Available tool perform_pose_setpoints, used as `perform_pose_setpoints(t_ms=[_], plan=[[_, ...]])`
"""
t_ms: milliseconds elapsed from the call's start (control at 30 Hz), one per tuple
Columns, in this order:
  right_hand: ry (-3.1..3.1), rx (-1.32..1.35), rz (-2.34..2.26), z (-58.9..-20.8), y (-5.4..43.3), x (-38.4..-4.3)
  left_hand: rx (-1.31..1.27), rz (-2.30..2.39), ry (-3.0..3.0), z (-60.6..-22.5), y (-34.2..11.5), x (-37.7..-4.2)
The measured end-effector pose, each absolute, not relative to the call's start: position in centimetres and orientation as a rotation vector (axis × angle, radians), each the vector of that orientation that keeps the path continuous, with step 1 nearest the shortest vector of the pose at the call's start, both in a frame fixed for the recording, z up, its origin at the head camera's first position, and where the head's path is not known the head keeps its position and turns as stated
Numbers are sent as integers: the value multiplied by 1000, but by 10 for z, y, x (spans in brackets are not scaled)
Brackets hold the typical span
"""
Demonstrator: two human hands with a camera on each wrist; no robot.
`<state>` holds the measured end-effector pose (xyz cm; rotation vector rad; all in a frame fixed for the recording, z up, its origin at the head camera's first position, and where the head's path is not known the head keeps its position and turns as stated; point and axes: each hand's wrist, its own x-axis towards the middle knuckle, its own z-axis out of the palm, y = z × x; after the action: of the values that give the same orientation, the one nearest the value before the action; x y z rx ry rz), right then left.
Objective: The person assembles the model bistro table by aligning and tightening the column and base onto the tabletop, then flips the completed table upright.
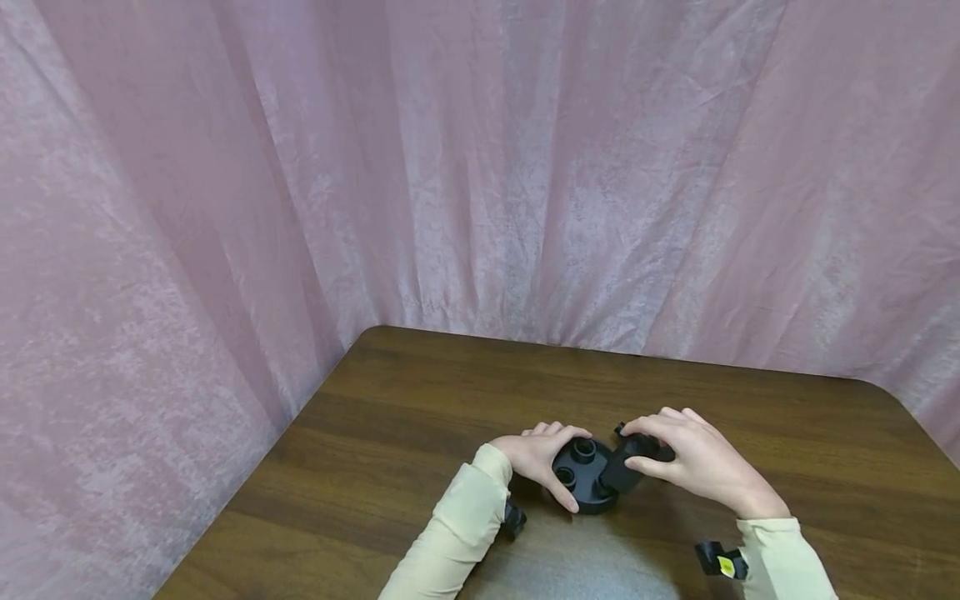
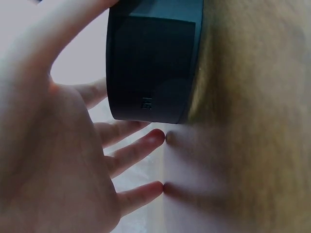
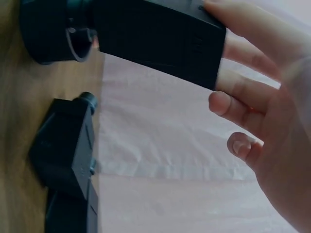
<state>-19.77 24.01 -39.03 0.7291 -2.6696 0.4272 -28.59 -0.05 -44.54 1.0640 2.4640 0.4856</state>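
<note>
A round black base (image 1: 590, 477) with raised ring-shaped sockets stands on the table. My left hand (image 1: 534, 457) holds it from the left side, thumb at the near edge and index finger at the far edge. In the left wrist view, the side wall of the base (image 2: 150, 68) shows small raised lettering. My right hand (image 1: 697, 457) pinches a black box-shaped block (image 1: 622, 473) between thumb and fingers, tilted over the right part of the base. In the right wrist view the low end of this block (image 3: 160, 41) meets the base (image 3: 39, 36).
More black blocks (image 3: 63, 145) with short round stubs lie on the wooden table (image 1: 420, 400) beyond the right hand, partly hidden by it in the head view. A pink curtain (image 1: 480, 167) hangs behind the table's far edge.
</note>
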Motion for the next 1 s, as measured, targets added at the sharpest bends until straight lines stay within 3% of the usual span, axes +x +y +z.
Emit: perform_pose_setpoints(t_ms=[600, 1000], plan=[[-2802, 677, 545, -393, 233, -200, 1081, 461, 2479, -448, 0, -288], [-2805, 931, 586, -392, 252, -198, 1088, 471, 2478, -449, -2, -287]])
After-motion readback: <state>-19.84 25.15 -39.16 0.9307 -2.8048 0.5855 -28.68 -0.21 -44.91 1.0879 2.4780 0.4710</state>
